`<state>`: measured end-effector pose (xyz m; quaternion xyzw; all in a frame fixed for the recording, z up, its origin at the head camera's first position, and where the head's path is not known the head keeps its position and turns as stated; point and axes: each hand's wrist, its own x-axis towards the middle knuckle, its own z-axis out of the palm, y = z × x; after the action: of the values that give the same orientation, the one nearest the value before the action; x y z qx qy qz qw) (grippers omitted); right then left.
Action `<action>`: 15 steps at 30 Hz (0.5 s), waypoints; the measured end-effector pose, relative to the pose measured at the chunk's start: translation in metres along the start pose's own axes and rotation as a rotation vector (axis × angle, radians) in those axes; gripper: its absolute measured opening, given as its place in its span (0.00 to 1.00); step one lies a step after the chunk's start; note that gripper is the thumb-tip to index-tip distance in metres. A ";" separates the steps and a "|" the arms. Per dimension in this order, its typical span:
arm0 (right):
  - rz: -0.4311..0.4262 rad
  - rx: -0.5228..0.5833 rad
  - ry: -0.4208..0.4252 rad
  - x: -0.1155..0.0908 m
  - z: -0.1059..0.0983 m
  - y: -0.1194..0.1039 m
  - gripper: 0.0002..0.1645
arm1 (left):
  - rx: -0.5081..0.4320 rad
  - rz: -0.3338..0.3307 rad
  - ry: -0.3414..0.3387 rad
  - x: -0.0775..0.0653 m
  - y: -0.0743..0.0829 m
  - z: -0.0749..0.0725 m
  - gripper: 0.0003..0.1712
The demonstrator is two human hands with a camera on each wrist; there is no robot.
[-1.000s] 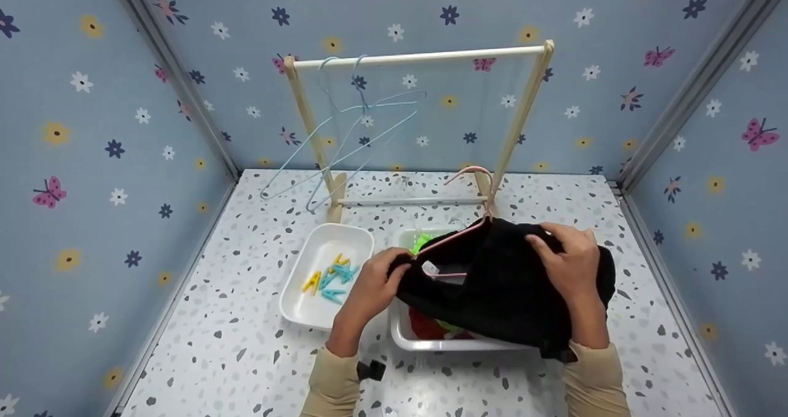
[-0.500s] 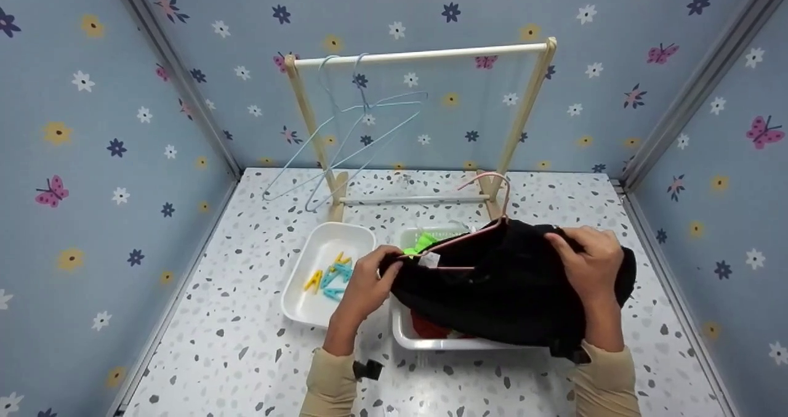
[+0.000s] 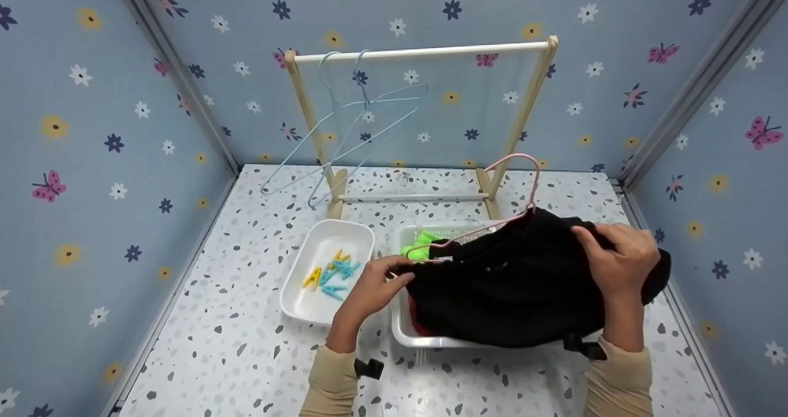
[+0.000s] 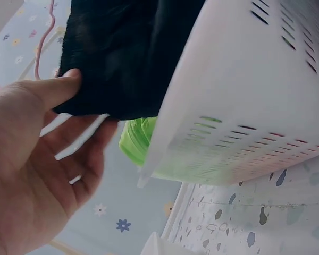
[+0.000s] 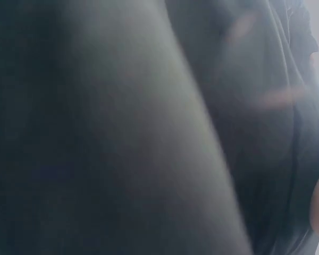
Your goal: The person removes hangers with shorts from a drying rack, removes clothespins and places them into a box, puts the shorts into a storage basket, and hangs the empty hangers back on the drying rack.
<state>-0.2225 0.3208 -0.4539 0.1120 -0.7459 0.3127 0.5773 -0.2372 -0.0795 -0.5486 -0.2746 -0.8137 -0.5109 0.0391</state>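
Observation:
A black garment (image 3: 511, 300) spreads over a white basket (image 3: 425, 343), with a pink hanger (image 3: 520, 155) partly inside its opening and the hook sticking up. At its left edge, my left hand (image 3: 377, 284) pinches the cloth between thumb and fingers, close to the hanger's left end. In the left wrist view the thumb presses on the black fabric (image 4: 117, 58) beside the basket rim. My right hand (image 3: 625, 260) grips the garment's upper right side, thumb in front. Dark, blurred fabric (image 5: 122, 133) fills most of the right wrist view.
Bright green cloth (image 3: 425, 244) and some red cloth (image 3: 420, 324) lie in the basket. A white tray (image 3: 292, 303) to its left holds several yellow and blue clothespins. Behind stands a rack with a white rail (image 3: 431, 52), two blue hangers (image 3: 348, 106) on its left half.
The garment and pink hanger have shifted right along with my right hand. The hanger's left end shows more outside the cloth, and its hook now stands higher. My left hand moved only slightly.

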 end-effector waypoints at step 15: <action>-0.058 -0.001 0.033 0.009 0.014 -0.014 0.34 | 0.036 -0.137 -0.017 -0.004 0.001 -0.006 0.22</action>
<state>-0.2285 0.3033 -0.4426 0.1280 -0.7328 0.2972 0.5985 -0.2349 -0.0859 -0.5464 -0.2217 -0.8399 -0.4954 0.0022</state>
